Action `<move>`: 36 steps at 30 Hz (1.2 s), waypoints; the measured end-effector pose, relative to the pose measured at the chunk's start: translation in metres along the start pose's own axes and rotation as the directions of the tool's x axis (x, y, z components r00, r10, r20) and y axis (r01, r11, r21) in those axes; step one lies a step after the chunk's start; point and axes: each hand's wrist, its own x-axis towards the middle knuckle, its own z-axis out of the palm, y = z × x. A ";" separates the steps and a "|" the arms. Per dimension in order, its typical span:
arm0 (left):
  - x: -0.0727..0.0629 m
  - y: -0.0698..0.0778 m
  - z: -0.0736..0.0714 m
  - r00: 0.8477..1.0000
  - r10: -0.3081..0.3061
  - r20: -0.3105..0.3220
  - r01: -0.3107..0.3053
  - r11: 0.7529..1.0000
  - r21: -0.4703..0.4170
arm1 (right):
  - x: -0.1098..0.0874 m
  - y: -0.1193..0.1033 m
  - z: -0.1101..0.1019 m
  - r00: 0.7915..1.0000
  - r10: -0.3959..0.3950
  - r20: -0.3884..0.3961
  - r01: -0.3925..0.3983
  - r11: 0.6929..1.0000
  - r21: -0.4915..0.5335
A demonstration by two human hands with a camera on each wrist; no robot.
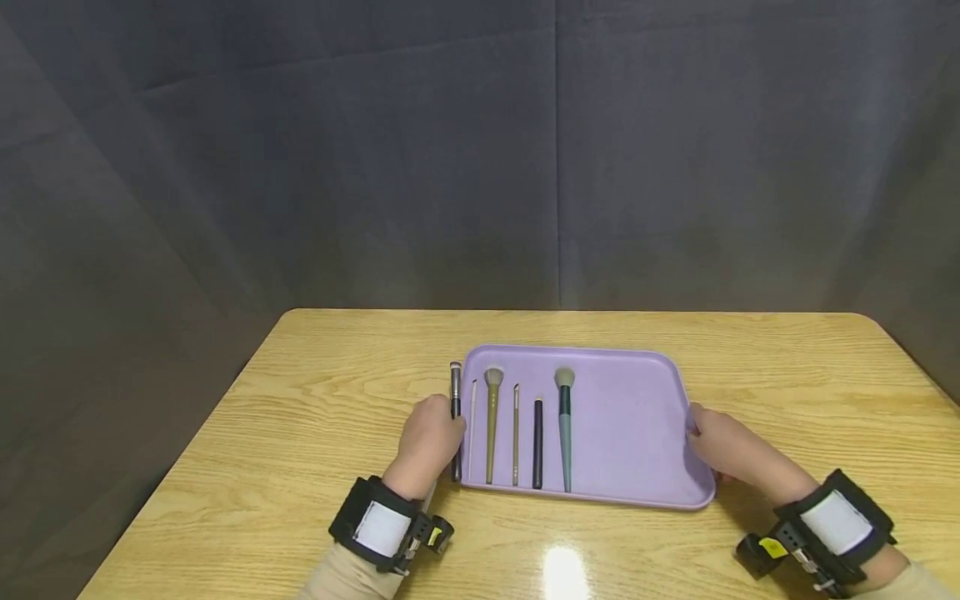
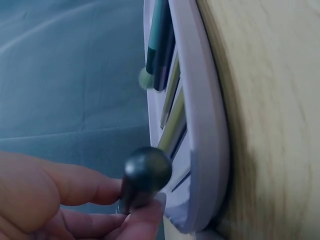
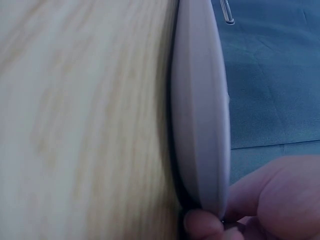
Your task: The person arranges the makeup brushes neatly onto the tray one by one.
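lilac tray (image 1: 630, 433), light wood-grain table (image 1: 300, 433), teal-handled brush (image 1: 565, 425) on tray, black pen (image 1: 537, 442) left of it, grey backdrop (image 1: 375, 167), black-and-white wrist straps (image 1: 382, 525)

- Left hand (image 1: 429, 433): bare; wearing no glove or ring that is showing.
- Left wrist strap (image 1: 381, 523): black band wrapping the wrist, carrying a white rectangular patch; a small black mount is sitting at its inner edge, showing a yellow mark and metal fittings.
- Right hand (image 1: 722, 446): bare likewise.
- Right wrist strap (image 1: 840, 527): matching black band with white patch; black mount bearing a yellow label.
- Sleeves (image 1: 341, 582): beige fabric showing below both straps.
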 end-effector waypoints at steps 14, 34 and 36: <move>-0.002 0.003 0.008 0.999 0.051 -0.001 -0.051 0.999 0.006 | -0.001 0.000 -0.001 1.000 0.001 0.004 -0.001 1.000 -0.009; -0.005 0.014 0.018 0.998 0.057 0.029 -0.056 0.998 -0.037 | 0.000 0.000 -0.001 1.000 -0.009 -0.001 0.009 1.000 -0.004; -0.005 0.016 0.020 0.997 0.070 0.029 -0.069 0.997 -0.041 | -0.001 0.000 0.000 1.000 -0.014 -0.004 0.014 1.000 0.003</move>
